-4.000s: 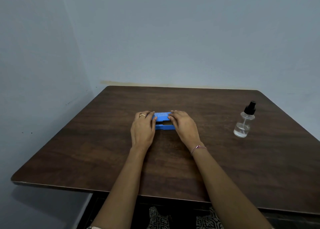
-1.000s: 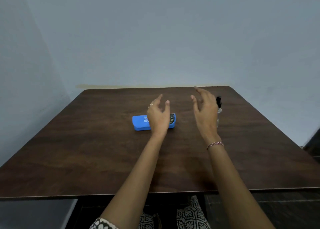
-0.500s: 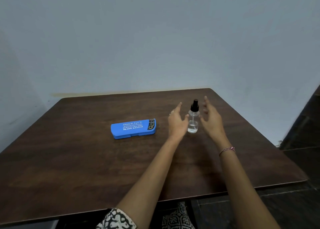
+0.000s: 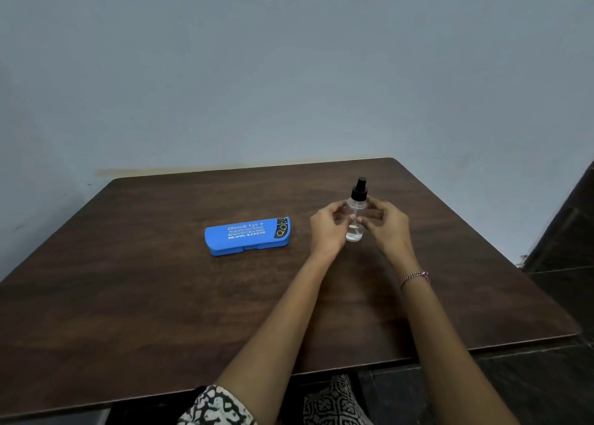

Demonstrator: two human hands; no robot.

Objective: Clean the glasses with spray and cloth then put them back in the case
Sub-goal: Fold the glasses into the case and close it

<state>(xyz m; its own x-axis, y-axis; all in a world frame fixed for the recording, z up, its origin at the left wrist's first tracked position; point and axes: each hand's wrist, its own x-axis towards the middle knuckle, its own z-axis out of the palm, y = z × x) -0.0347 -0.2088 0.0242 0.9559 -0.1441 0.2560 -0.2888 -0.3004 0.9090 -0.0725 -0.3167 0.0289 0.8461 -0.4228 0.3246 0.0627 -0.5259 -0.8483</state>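
the spray bottle (image 4: 354, 204) stands upright toward the right of the desk (image 4: 128, 296); it has a clear body, a black pump top and a little liquid at the bottom. the left grip (image 4: 328, 228) and right grip (image 4: 390, 228) close on it from either side, fingers curled round the clear body below the cap. whether its base rests on the desk cannot be told. the blue case (image 4: 247, 235) lies shut, well apart to the left. glasses and cloth are not in view, presumably inside. judgement: the bottle is light, rigid, smooth, likely slippery and possibly breakable. it is best held round mid-body by one grip, with a finger free for the pump.
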